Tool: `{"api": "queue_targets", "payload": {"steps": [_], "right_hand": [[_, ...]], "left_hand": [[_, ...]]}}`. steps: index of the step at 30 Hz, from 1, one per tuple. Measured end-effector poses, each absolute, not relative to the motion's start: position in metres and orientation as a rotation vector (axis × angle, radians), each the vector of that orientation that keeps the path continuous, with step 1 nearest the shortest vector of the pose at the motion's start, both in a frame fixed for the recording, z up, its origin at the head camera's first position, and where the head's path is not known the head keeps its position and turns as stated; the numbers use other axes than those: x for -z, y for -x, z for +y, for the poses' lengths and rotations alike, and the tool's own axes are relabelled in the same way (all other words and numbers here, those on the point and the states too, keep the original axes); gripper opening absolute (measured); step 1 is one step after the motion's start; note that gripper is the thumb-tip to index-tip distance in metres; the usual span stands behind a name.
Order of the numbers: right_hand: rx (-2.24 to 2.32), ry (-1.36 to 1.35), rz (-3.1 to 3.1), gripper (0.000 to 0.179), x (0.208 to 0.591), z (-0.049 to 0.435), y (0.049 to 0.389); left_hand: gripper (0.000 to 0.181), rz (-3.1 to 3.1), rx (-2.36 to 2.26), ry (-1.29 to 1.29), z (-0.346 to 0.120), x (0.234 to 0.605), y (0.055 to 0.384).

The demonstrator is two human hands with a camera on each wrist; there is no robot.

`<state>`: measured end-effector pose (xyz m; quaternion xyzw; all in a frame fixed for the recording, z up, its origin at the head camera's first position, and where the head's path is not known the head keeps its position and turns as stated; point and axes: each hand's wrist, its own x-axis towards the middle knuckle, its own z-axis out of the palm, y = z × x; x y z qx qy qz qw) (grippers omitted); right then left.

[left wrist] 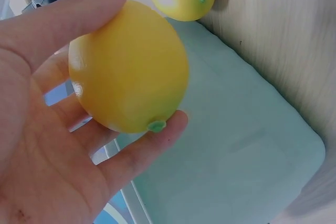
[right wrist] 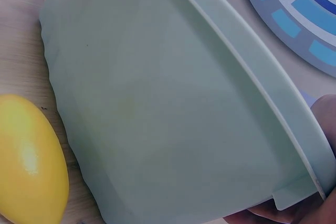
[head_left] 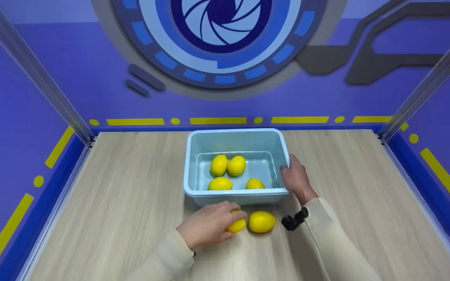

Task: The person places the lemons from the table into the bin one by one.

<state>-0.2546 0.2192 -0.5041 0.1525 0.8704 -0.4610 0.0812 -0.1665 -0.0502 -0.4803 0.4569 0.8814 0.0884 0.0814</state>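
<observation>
In the head view, a pale blue plastic bin stands on the table with several yellow lemons inside. My left hand is in front of the bin and holds a lemon between thumb and fingers; its green stem end shows in the left wrist view. Just right of it another lemon lies on the table. My right hand grips the bin's right rim, with fingers curled at the edge. The right wrist view shows the outer wall of the bin close up.
The wood-grain table meets a purple back wall with yellow dashes, right behind the bin. Side walls with metal corner posts stand left and right. A small black device is strapped at the right wrist.
</observation>
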Motion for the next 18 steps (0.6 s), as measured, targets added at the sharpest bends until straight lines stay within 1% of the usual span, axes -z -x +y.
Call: {"api": "queue_targets", "payload": {"steps": [18], "right_hand": [[1.393, -0.455, 2.584, 0.046, 0.5031, 0.2195, 0.2543]], "left_hand": [[0.047, 2.649, -0.259, -1.41, -0.0485, 0.4772, 0.1679]]}}
